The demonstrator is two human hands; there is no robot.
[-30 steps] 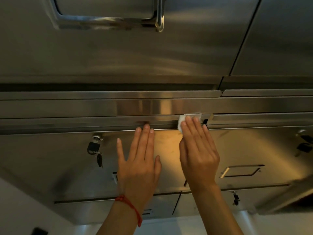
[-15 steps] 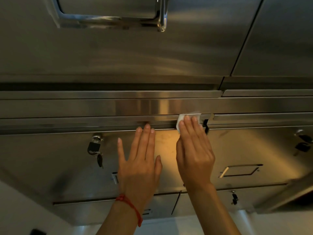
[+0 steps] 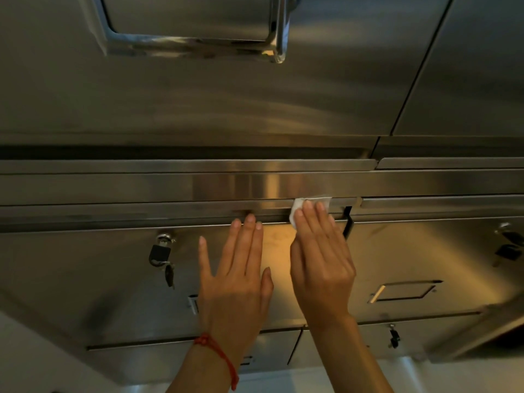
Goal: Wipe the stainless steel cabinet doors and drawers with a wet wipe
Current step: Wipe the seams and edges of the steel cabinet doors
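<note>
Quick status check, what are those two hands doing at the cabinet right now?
Right hand presses white wet wipe flat against the steel ledge above the drawer. Left hand flat on drawer front, empty. Padlock left of hands, not in the way.

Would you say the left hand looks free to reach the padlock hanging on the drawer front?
Probably yes. The left hand lies flat and holds nothing, and the padlock hangs just to its left with only bare steel between them. The right hand holds the wipe elsewhere.
</note>
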